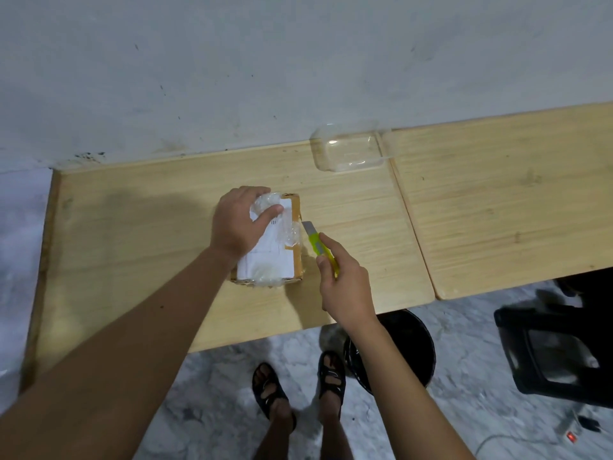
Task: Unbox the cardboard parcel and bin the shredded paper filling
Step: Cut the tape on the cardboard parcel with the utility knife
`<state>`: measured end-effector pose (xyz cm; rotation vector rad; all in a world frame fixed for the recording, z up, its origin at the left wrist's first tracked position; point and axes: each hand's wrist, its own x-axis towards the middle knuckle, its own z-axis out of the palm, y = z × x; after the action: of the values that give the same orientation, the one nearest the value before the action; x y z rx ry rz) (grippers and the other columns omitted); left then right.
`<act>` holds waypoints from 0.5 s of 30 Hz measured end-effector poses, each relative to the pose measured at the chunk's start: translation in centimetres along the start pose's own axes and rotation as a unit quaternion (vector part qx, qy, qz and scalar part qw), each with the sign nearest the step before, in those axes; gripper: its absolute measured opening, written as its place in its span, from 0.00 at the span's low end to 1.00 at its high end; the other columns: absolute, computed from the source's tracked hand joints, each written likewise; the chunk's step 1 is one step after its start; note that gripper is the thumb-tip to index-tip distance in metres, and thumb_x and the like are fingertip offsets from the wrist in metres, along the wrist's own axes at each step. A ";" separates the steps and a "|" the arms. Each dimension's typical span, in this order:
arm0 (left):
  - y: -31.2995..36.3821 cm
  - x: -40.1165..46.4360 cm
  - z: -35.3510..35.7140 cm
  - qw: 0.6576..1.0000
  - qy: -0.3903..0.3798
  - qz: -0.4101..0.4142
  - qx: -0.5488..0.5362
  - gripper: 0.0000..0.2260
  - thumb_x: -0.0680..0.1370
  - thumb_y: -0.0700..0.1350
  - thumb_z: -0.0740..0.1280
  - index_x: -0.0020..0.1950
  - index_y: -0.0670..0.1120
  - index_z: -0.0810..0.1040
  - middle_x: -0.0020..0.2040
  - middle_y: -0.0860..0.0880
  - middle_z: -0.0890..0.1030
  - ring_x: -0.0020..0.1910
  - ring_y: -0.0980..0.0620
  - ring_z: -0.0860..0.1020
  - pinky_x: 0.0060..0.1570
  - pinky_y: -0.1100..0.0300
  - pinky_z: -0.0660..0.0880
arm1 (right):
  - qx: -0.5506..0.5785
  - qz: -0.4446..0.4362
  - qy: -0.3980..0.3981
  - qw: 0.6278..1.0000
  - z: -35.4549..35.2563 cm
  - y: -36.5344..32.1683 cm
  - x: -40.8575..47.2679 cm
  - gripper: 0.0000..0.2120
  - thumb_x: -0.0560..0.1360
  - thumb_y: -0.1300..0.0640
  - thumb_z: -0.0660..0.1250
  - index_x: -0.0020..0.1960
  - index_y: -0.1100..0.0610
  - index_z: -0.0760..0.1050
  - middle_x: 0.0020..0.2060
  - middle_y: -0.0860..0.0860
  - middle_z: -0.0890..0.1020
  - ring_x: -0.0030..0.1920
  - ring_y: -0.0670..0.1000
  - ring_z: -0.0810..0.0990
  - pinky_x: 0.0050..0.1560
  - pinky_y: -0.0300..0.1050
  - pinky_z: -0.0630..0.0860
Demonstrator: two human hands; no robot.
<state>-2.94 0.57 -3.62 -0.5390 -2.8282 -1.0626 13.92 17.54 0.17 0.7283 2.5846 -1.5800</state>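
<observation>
— Cutting it open, is he?

— About to, I'd say. His left hand (239,224) lies spread on top of the parcel (270,242), pinning it to the table (139,234). His right hand (345,287) is wrapped around a yellow knife (320,249).

— Which way does the parcel run?

— Lengthways away from him. The blade tip sits against its right edge, on the knife hand's side, so the cut should follow that long edge.

— And the bin (409,346)?

— On the floor by his right foot.

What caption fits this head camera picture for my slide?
Left hand steadies the taped cardboard parcel while the right hand brings a yellow-green utility knife to its edge.
</observation>
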 end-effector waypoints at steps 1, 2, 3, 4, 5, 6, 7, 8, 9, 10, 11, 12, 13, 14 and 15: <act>0.0 0.0 0.0 1.000 0.003 -0.004 0.001 0.19 0.77 0.61 0.71 0.60 0.50 0.82 0.56 0.54 0.84 0.55 0.52 0.80 0.59 0.50 0.77 | 0.002 0.001 -0.002 1.000 0.2 -0.1 0.2 0.18 0.85 0.53 0.60 0.74 0.43 0.72 0.29 0.45 0.78 0.24 0.49 0.77 0.35 0.52 0.81; 0.0 -0.1 0.1 1.000 0.006 -0.008 0.003 0.19 0.77 0.61 0.71 0.61 0.50 0.82 0.57 0.54 0.84 0.56 0.51 0.80 0.59 0.50 0.77 | 0.004 0.001 -0.002 1.000 0.4 -0.3 0.5 0.18 0.85 0.53 0.59 0.74 0.43 0.72 0.30 0.45 0.79 0.24 0.47 0.77 0.35 0.50 0.81; 0.1 -0.1 0.2 1.000 0.010 -0.011 0.003 0.19 0.77 0.61 0.71 0.61 0.50 0.82 0.57 0.54 0.84 0.56 0.51 0.80 0.60 0.49 0.76 | 0.003 -0.001 -0.001 1.000 0.6 -0.4 0.7 0.18 0.85 0.53 0.59 0.74 0.43 0.72 0.31 0.44 0.79 0.24 0.46 0.77 0.36 0.49 0.80; 0.2 -0.1 0.2 1.000 0.013 -0.015 0.003 0.19 0.77 0.61 0.71 0.61 0.50 0.82 0.58 0.54 0.84 0.57 0.52 0.80 0.61 0.49 0.76 | 0.001 -0.004 0.001 1.000 0.8 -0.5 1.0 0.18 0.85 0.53 0.59 0.74 0.43 0.72 0.32 0.44 0.80 0.24 0.46 0.77 0.36 0.48 0.80; 0.2 -0.1 0.3 1.000 0.018 -0.021 0.001 0.19 0.77 0.61 0.71 0.61 0.50 0.82 0.58 0.54 0.84 0.57 0.52 0.80 0.62 0.49 0.76 | -0.001 -0.007 0.003 1.000 0.9 -0.6 1.2 0.18 0.85 0.53 0.59 0.74 0.43 0.72 0.33 0.45 0.81 0.25 0.46 0.77 0.37 0.49 0.81; 0.1 0.0 0.3 0.999 0.023 -0.030 -0.002 0.19 0.77 0.61 0.71 0.61 0.50 0.82 0.58 0.54 0.84 0.57 0.52 0.80 0.62 0.49 0.75 | -0.001 -0.009 0.003 1.000 1.0 -0.6 1.5 0.18 0.85 0.54 0.60 0.73 0.43 0.72 0.34 0.45 0.82 0.25 0.47 0.78 0.37 0.49 0.81; 0.1 0.0 0.3 0.999 0.029 -0.039 -0.004 0.19 0.77 0.61 0.71 0.61 0.50 0.82 0.58 0.54 0.84 0.57 0.52 0.80 0.63 0.49 0.75 | -0.002 -0.011 0.000 1.000 1.0 -0.6 1.7 0.19 0.84 0.54 0.60 0.73 0.43 0.72 0.35 0.45 0.82 0.25 0.47 0.78 0.37 0.49 0.81; 0.0 0.1 0.4 0.998 0.034 -0.046 -0.006 0.19 0.77 0.61 0.71 0.61 0.50 0.82 0.58 0.54 0.84 0.57 0.52 0.80 0.63 0.49 0.75 | -0.003 -0.012 -0.005 1.000 1.0 -0.7 1.9 0.19 0.84 0.54 0.60 0.73 0.43 0.72 0.36 0.44 0.82 0.25 0.46 0.78 0.37 0.49 0.81; -0.1 0.1 0.4 0.998 0.039 -0.049 -0.008 0.19 0.77 0.61 0.71 0.61 0.50 0.82 0.57 0.54 0.84 0.57 0.52 0.80 0.62 0.49 0.76 | -0.005 -0.013 -0.010 1.000 1.0 -0.6 2.1 0.19 0.84 0.54 0.60 0.73 0.43 0.72 0.37 0.43 0.82 0.25 0.45 0.78 0.37 0.49 0.81; -0.1 0.1 0.5 0.998 0.041 -0.050 -0.010 0.19 0.77 0.61 0.71 0.61 0.50 0.82 0.57 0.54 0.84 0.56 0.52 0.80 0.62 0.49 0.76 | -0.006 -0.013 -0.014 1.000 0.9 -0.6 2.4 0.19 0.84 0.54 0.60 0.74 0.44 0.72 0.36 0.43 0.81 0.25 0.44 0.77 0.36 0.47 0.80; -0.1 0.1 0.5 0.998 0.042 -0.052 -0.012 0.19 0.77 0.61 0.71 0.61 0.50 0.82 0.57 0.54 0.84 0.56 0.52 0.80 0.62 0.49 0.76 | -0.012 -0.014 -0.015 1.000 0.7 -0.6 2.6 0.19 0.84 0.54 0.60 0.74 0.44 0.72 0.37 0.43 0.81 0.27 0.43 0.77 0.36 0.44 0.79; -0.1 0.1 0.6 0.997 0.044 -0.055 -0.014 0.19 0.77 0.62 0.71 0.61 0.50 0.82 0.57 0.54 0.84 0.56 0.53 0.80 0.62 0.49 0.76 | -0.022 -0.019 -0.016 0.999 0.4 -0.6 2.7 0.19 0.84 0.54 0.60 0.74 0.45 0.72 0.38 0.44 0.82 0.29 0.42 0.78 0.36 0.39 0.76; -0.1 0.1 0.6 0.997 0.045 -0.059 -0.017 0.19 0.77 0.61 0.71 0.61 0.51 0.82 0.57 0.54 0.84 0.56 0.53 0.80 0.62 0.49 0.76 | -0.034 -0.026 -0.020 0.999 0.1 -0.6 2.8 0.19 0.84 0.55 0.61 0.74 0.45 0.73 0.41 0.44 0.83 0.33 0.40 0.79 0.36 0.34 0.74; 0.0 0.1 0.7 0.997 0.046 -0.064 -0.023 0.19 0.77 0.61 0.71 0.61 0.51 0.82 0.57 0.54 0.83 0.56 0.53 0.79 0.63 0.48 0.76 | -0.049 -0.033 -0.033 0.998 -0.3 -0.5 2.7 0.19 0.84 0.56 0.61 0.73 0.46 0.73 0.44 0.44 0.84 0.35 0.37 0.79 0.36 0.31 0.72; 0.0 0.0 0.7 0.996 0.046 -0.068 -0.029 0.19 0.76 0.61 0.71 0.61 0.50 0.82 0.57 0.54 0.83 0.56 0.53 0.79 0.63 0.48 0.75 | -0.067 -0.036 -0.058 0.995 -0.5 -0.4 2.5 0.19 0.84 0.57 0.62 0.73 0.46 0.74 0.45 0.45 0.84 0.34 0.36 0.78 0.37 0.32 0.72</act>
<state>-2.91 1.04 -4.14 -0.2959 -2.7958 -1.1640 11.67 18.72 0.12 0.5223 2.6293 -1.4027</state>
